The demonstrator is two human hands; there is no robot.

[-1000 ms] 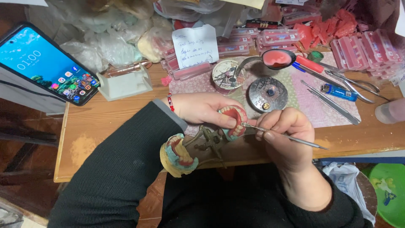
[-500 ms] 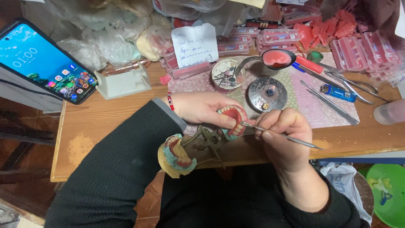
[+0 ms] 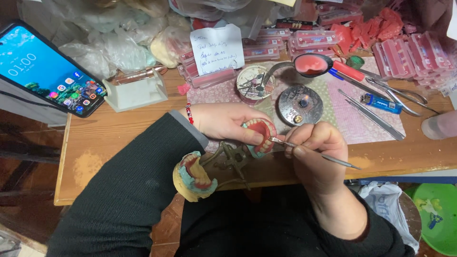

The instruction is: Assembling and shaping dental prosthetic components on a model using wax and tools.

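My left hand (image 3: 223, 121) grips the upper half of a hinged metal dental articulator (image 3: 228, 157). That half carries a wax denture (image 3: 259, 135) with pink gums and teeth on a teal-tinted plaster cast. The other half with its own denture cast (image 3: 193, 175) hangs low toward my lap. My right hand (image 3: 312, 147) pinches a thin metal carving tool (image 3: 328, 157) like a pen, its tip touching the teeth of the upper denture.
On the wooden table (image 3: 109, 143) lie a lit phone (image 3: 45, 71), a white block (image 3: 135, 90), a handwritten note (image 3: 216, 47), a tin of burs (image 3: 254, 83), a round metal burner (image 3: 300, 104), a ladle of pink wax (image 3: 312, 64), pliers, tweezers, a blue lighter (image 3: 381, 102) and boxes of teeth (image 3: 404, 52).
Both hands stay on the denture; the tool tip has shifted slightly along the teeth. The view has moved a little.
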